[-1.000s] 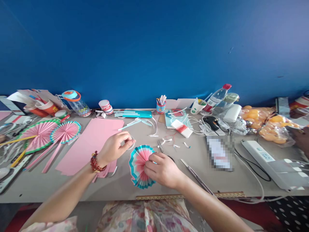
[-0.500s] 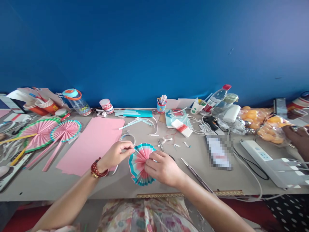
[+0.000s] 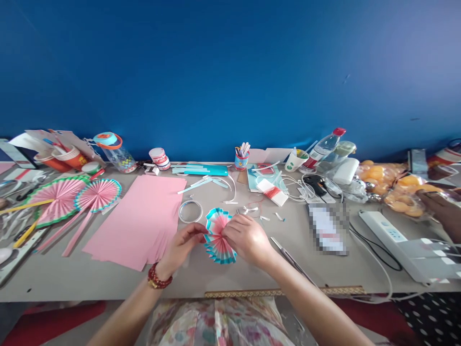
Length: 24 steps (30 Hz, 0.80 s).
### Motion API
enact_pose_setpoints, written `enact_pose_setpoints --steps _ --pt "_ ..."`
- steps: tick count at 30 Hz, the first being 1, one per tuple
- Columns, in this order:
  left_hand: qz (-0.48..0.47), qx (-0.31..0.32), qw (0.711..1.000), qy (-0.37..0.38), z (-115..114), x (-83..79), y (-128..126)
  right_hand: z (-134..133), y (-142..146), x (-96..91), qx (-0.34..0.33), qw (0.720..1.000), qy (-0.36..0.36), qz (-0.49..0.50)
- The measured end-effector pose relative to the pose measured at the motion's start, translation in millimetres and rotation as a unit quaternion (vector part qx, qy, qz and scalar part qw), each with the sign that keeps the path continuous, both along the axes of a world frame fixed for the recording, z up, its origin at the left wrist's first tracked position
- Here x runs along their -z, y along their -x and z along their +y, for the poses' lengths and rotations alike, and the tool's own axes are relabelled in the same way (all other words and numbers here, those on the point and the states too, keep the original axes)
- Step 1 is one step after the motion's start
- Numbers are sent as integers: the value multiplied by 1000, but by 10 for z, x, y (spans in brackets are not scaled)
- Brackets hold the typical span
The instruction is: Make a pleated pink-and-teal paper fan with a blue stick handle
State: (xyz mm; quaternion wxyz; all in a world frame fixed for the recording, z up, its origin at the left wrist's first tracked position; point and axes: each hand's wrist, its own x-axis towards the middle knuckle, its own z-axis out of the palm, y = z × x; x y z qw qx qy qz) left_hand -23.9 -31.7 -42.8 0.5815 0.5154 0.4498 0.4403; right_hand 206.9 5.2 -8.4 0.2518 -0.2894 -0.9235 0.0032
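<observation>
A small pleated paper fan (image 3: 218, 236), pink with a teal rim, is held just above the grey table (image 3: 108, 278) near its front edge. My left hand (image 3: 183, 246), with a red bead bracelet at the wrist, pinches the fan's left edge. My right hand (image 3: 245, 238) grips its middle and right side, fingers closed over the folds. A clear tape ring (image 3: 190, 211) lies on the table just behind my left hand.
Pink paper sheets (image 3: 142, 214) lie left of my hands. Two finished fans (image 3: 77, 194) on sticks lie far left. Metal tweezers (image 3: 291, 259) lie right of my right arm. Cups, bottles, a power strip (image 3: 392, 238) and bagged oranges crowd the back and right. Another person's hand (image 3: 441, 204) shows at right.
My left hand let go of the tape ring, came down and took the fan's left edge. The fan has been squeezed narrower between both hands and shifted slightly right.
</observation>
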Motion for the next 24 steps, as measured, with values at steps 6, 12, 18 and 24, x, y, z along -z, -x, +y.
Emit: enact_pose_setpoints --steps 6,12,18,24 --pt "-87 -7 996 -12 -87 105 -161 -14 83 14 26 999 19 13" --pt "-98 -57 993 13 -120 254 -217 -33 98 55 32 999 -13 -10" --pt "-78 -51 996 7 -130 288 -172 -9 93 41 25 999 24 5" --pt "-85 -53 995 -24 -119 192 -183 -29 122 10 28 999 30 24"
